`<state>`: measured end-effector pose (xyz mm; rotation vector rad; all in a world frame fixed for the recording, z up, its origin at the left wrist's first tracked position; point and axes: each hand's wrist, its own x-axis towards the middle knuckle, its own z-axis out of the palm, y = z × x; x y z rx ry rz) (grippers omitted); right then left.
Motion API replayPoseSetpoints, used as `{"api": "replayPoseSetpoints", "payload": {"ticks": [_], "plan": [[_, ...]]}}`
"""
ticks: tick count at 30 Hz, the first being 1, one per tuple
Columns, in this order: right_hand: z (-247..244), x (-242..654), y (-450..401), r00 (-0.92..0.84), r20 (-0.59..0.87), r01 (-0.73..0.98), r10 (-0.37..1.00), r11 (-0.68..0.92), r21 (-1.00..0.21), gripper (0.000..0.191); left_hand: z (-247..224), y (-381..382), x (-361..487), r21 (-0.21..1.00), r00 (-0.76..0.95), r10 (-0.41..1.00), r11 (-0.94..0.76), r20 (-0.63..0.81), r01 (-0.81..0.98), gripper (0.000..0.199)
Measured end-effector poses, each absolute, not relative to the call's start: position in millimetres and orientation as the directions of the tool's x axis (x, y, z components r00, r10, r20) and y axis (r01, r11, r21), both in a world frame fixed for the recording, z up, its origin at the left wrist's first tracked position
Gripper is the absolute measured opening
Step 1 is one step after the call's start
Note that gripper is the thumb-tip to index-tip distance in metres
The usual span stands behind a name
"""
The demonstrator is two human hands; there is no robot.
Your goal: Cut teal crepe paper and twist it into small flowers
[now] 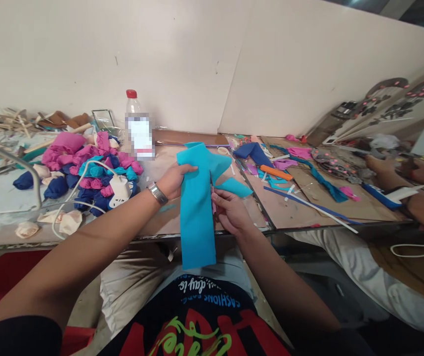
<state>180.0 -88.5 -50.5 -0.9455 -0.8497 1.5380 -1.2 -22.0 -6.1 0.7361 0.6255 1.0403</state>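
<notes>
A long turquoise cloth [197, 212] hangs over the front edge of the table, down toward my lap. My left hand [175, 179] grips its upper left side, thumb on top of the fabric. At the cloth's right edge, my right hand [229, 210] is closed around the pinkish handles of small scissors [214, 200], whose blades point up along the fabric and are mostly hidden. To the right of the blades, a partly separated flap of the turquoise fabric [234, 186] spreads over the table.
A bottle with a red cap [132, 94] stands behind my left hand. Pink, blue and turquoise fabric bundles [67, 143] lie left, beside a white power adapter [119, 190]. On the right are an orange cutter [276, 173], scraps and another person's hands [378, 170].
</notes>
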Motion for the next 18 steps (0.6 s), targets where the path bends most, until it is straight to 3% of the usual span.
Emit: {"api": "replayPoseSetpoints", "payload": {"ticks": [18], "plan": [[-55.4, 178.8, -87.4, -0.114, -0.102, -0.460, 0.988, -0.143, -0.876, 0.043, -4.3, -22.6, -6.1, 0.746, 0.494, 0.862, 0.401, -0.112, -0.532, 0.034]]}}
